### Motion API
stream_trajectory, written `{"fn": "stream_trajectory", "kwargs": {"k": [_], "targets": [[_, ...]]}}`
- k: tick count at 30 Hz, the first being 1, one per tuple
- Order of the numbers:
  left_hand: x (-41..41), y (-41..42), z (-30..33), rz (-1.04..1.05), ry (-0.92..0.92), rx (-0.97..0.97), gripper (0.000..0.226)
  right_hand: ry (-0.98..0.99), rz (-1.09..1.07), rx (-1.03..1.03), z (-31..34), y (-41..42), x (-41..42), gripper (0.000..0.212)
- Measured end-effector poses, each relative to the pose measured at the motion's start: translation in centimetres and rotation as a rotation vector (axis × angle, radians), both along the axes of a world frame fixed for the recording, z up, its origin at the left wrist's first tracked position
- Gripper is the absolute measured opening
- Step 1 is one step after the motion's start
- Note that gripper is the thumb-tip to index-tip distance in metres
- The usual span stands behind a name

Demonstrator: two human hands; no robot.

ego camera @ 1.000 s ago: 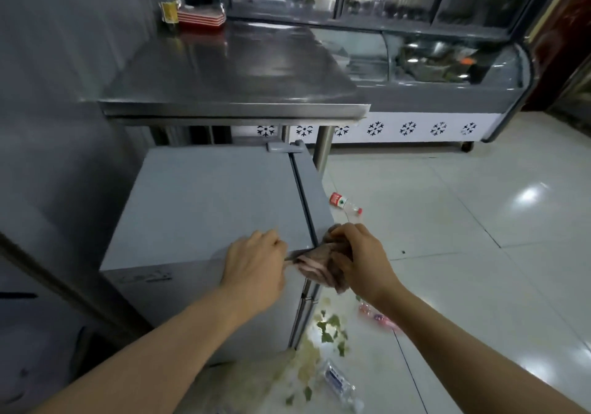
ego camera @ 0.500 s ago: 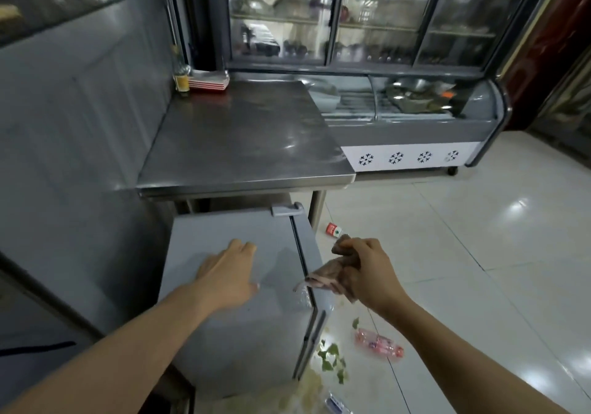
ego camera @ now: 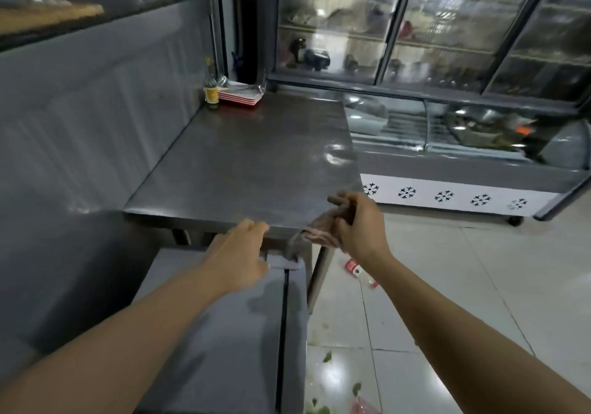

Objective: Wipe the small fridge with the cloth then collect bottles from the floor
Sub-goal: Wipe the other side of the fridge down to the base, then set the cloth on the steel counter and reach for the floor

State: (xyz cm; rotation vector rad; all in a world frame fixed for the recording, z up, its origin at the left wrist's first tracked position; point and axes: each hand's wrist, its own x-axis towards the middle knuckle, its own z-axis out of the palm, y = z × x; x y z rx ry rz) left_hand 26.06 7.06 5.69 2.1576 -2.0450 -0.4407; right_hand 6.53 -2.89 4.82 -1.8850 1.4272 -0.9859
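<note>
The small grey fridge (ego camera: 224, 343) stands below me, partly under a steel table. My right hand (ego camera: 358, 225) grips a crumpled pinkish cloth (ego camera: 316, 233) in the air near the table's front right corner, above the fridge's top hinge. My left hand (ego camera: 238, 253) hovers over the back of the fridge top, fingers loosely extended, holding nothing. A clear bottle with a red label (ego camera: 358, 269) lies on the floor tiles right of the table leg. The end of a pink bottle (ego camera: 364, 407) shows at the bottom edge.
The steel table (ego camera: 249, 164) carries a glass bottle (ego camera: 211, 92) and stacked red-and-white trays (ego camera: 240, 95) at its back. A display chiller (ego camera: 463, 164) with snowflake panel runs along the rear. Green leaf scraps (ego camera: 326, 357) litter the tiles. A grey wall panel closes the left.
The view has tilted upward. Both hands rose from the fridge's front edge toward the table edge; the left hand let go of the cloth, which the right hand keeps.
</note>
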Motion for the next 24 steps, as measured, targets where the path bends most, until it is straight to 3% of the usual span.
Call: {"fn": "stream_trajectory", "kwargs": {"k": [4,9,18,24], "targets": [[-1.5,-3.8,-0.4,0.049,-0.037,-0.027,0.062,0.15,0.01,-0.06,-0.2,-7.3,0.8,0.045],[-2.1,-5.8,-1.5,0.087,-0.05,0.001,0.065,0.489,0.094,0.096,-2.9,-11.0,1.9,0.054],[-1.5,-2.8,-2.2,0.145,-0.058,0.03,0.057,0.635,0.32,0.065,-4.0,-5.2,1.7,0.069],[-0.4,3.9,-2.0,0.209,-0.043,0.099,0.06,0.746,0.454,0.066,-2.2,3.0,1.8,0.063]]}}
